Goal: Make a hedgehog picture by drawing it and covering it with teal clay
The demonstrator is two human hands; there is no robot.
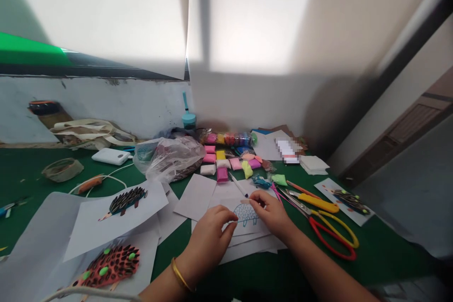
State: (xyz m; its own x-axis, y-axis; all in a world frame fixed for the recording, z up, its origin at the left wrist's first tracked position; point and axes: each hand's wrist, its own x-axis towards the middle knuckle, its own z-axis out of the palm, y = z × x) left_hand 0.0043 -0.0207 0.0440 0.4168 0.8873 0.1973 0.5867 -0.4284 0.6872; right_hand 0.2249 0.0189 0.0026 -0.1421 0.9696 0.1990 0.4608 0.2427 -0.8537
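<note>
A white sheet bears a blue outline drawing of a scale-covered, four-legged animal. My right hand is over its right side, pinching a small pale pinkish piece between thumb and fingers. My left hand, with a gold bangle at the wrist, has thumb and forefinger drawn together at the drawing's left end. Whether anything tiny is between those fingertips is too small to make out. A white marker lies just beyond the drawing. Several coloured clay packets sit farther back.
To the right lie red-and-yellow scissors, an orange-yellow cutter and a card with a seed-covered hedgehog. On the left are another hedgehog picture, a red seeded one, a tape roll and a power bank. A plastic bag rests behind.
</note>
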